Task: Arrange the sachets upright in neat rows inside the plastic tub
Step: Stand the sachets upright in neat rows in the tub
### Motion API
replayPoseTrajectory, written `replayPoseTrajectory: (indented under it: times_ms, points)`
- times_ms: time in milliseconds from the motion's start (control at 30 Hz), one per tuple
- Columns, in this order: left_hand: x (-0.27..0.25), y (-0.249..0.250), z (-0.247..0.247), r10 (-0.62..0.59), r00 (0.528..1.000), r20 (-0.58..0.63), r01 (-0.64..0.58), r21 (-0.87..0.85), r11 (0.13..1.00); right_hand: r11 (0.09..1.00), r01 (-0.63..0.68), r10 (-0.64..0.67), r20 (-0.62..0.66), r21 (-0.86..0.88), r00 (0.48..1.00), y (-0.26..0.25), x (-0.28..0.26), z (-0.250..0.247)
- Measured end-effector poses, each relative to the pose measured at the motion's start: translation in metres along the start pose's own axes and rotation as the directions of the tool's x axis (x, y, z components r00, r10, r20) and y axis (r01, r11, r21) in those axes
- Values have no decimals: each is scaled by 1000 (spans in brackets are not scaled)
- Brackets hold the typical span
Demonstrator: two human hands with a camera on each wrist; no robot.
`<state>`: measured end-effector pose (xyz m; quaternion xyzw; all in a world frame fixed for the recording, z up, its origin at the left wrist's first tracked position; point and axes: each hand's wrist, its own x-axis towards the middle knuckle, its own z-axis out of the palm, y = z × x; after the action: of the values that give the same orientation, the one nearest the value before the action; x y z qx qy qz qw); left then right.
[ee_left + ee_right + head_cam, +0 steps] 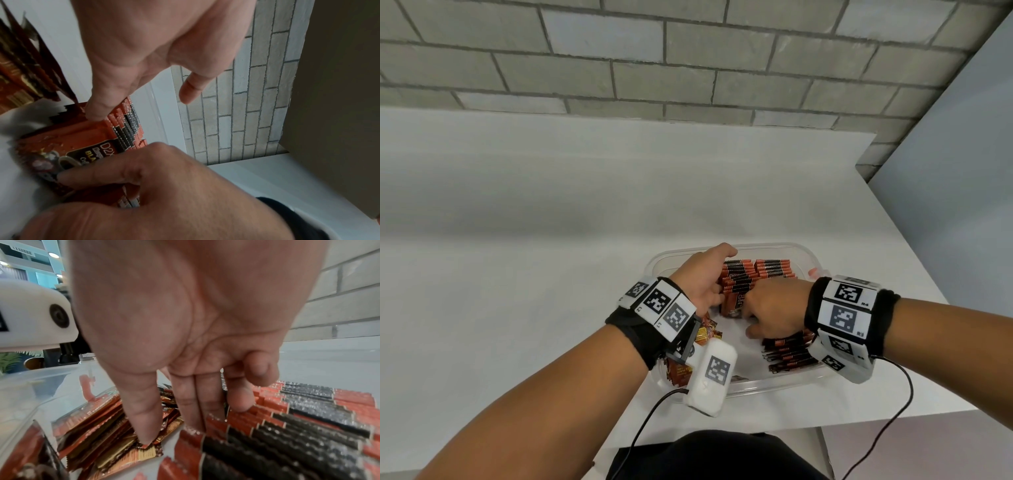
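A clear plastic tub sits on the white table. At its far side red and black sachets stand upright in rows. My left hand lies along the left side of one row, fingers straight against the sachet edges, thumb apart. My right hand presses on the front sachet of that row, fingers pointing down. Its thumb touches loose gold and orange sachets. Neither hand visibly pinches a sachet. Another row leans at the tub's near right.
Loose gold and orange sachets lie heaped in the tub's near left corner, partly under my left wrist. The table stretches left and back to a brick wall. Its right edge runs close to the tub.
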<state>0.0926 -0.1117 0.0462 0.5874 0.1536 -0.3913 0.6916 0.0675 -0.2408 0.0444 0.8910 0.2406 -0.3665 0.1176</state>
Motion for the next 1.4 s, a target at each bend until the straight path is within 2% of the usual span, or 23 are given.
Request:
replayPoseTrajectory:
  times_ms: [367, 667, 833, 1200, 1333, 1400]
  points:
    - [-6, 3, 4, -11, 1000, -17, 11, 1, 1000, 1000, 17, -17, -20, -13, 1000, -2, -2, -1]
    - [-8, 2, 5, -19, 1000, 8, 20, -65, 998, 999, 29, -29, -12, -18, 1000, -4, -2, -4]
    - [-13, 2, 4, -2, 1000, -15, 1, -26, 1000, 1000, 23, -23, -13, -12, 1000, -3, -2, -4]
    - [-25, 9, -8, 69, 997, -43, -70, -33, 997, 998, 2, 1, -41, 55, 999, -3, -3, -4]
    - [-26, 13, -26, 163, 987, 9, -163, 32, 986, 995, 10, -5, -50, 97, 999, -1, -5, -4]
    - [-28, 17, -38, 221, 975, -5, -220, 73, 973, 991, 10, -2, -59, 131, 998, 0, -6, -4]
